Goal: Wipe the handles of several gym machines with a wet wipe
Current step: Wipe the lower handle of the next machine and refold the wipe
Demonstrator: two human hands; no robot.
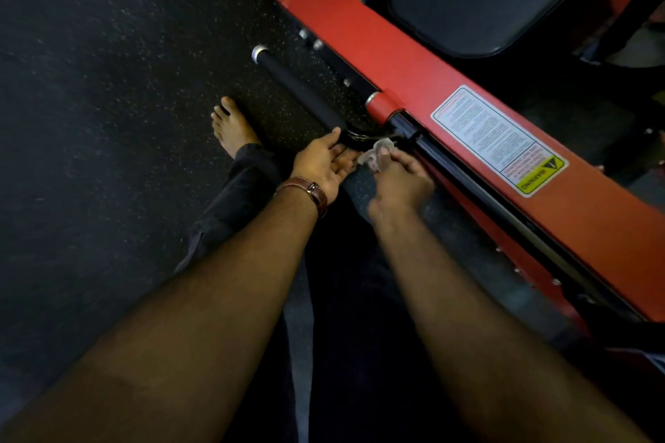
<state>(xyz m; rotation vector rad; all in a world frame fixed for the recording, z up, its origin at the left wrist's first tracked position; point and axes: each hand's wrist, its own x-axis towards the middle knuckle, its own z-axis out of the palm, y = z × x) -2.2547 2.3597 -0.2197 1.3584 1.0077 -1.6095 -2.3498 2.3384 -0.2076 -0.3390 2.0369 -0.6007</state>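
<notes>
Red frame (414, 61) beside black handle (298, 90).

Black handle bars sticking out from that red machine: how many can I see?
2. A long handle angles out toward the bare foot, and a shorter one lies close beside the red frame. Others may be hidden.

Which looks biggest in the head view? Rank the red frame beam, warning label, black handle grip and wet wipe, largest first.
1. red frame beam
2. warning label
3. black handle grip, near the label in apparent size, so that order is unsure
4. wet wipe, partly hidden by the right hand
</notes>
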